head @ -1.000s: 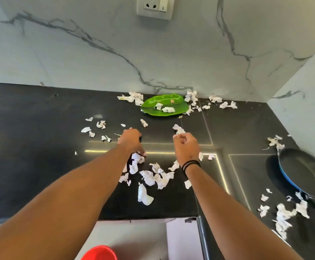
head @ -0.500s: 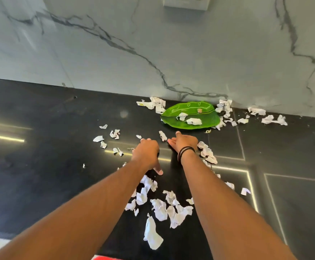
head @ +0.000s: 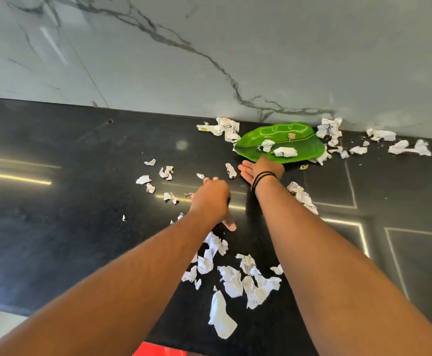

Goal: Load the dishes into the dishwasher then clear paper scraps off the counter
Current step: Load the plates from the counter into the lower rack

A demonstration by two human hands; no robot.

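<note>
White paper scraps lie all over the black counter (head: 68,201). One heap of scraps (head: 238,278) sits between my forearms, and a smaller group of scraps (head: 158,178) lies to the left of my hands. A green leaf-shaped plate (head: 305,149) stands against the wall with two scraps on it. My right hand (head: 260,169) is at the plate's near edge, fingers straight, palm facing left, next to a single scrap (head: 231,170). My left hand (head: 211,200) is cupped knuckles-up on the counter, thumb stretched back, with nothing visibly held.
A marble wall (head: 209,60) rises behind the counter. More scraps (head: 407,147) lie along the wall at the right and beside my right forearm (head: 302,197). A red object (head: 158,350) shows below the counter's front edge.
Both hands have moved farther from me toward the plate. My right hand has gone from curled to straight fingers. The view has shifted left and nearer, and the pan has left the frame.
</note>
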